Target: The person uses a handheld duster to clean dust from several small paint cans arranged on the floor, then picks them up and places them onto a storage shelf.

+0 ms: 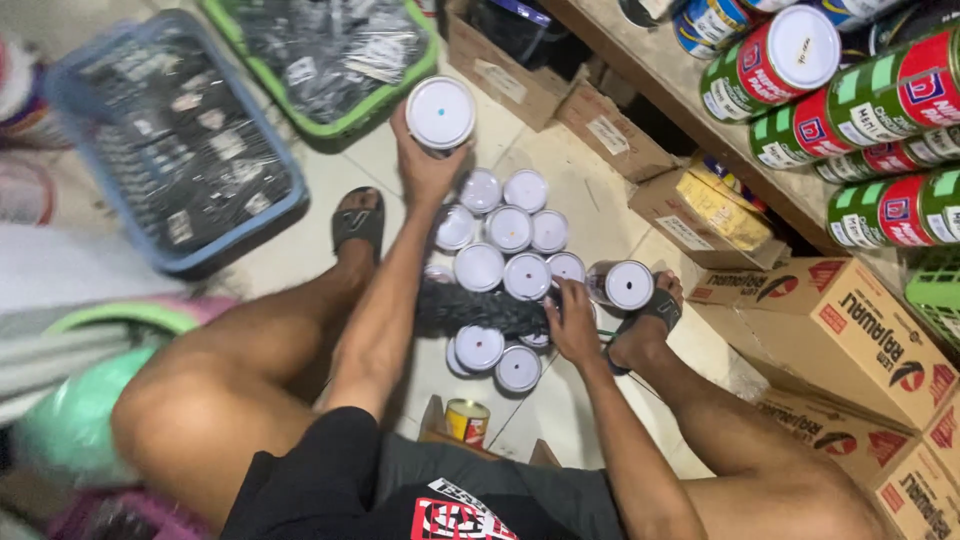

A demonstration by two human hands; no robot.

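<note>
Left hand [425, 165] gripping white-lidded can [441, 112], lifted over can cluster [505, 275] on floor; right hand [572, 325] clutching black brush [480, 308]. Next probably needs free spot to set can.

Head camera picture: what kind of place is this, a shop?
Probably a shop's stockroom. Stacked cans fill a wooden shelf, cardboard cartons sit below, and baskets hold wrapped goods on the tiled floor.

Even indoor light falls from above me, bright on the pale floor tiles [590, 190]. Soft shadows sit under my legs. The left edge blurs and the corners bend.
</note>
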